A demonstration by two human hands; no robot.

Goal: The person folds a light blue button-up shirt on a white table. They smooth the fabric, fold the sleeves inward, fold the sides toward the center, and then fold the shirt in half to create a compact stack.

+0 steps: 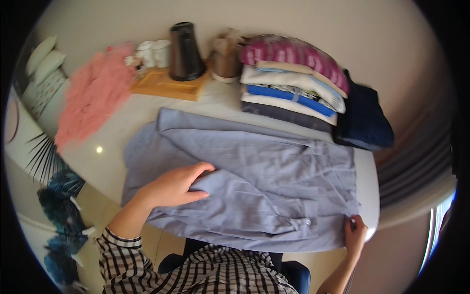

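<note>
A grey-blue button-up shirt point(235, 158) lies folded lengthwise across the white table, its sleeve cuff with a button towards the lower right. My left hand point(180, 185) is on the shirt left of its middle, thumb and fingers spread around a raised fold of cloth; whether it pinches the fold is unclear. At the shirt's lower right corner, my right hand point(355, 231) grips the cloth edge near a small dark thing that I cannot make out.
Folded clothes point(290, 92) are stacked at the back, beside dark blue folded garments point(363, 114). Further left are a wooden tray point(165, 86), a black kettle point(185, 51), white cups point(154, 53) and a pink fluffy cloth point(97, 95). The white table's point(368, 176) rounded edge is at right.
</note>
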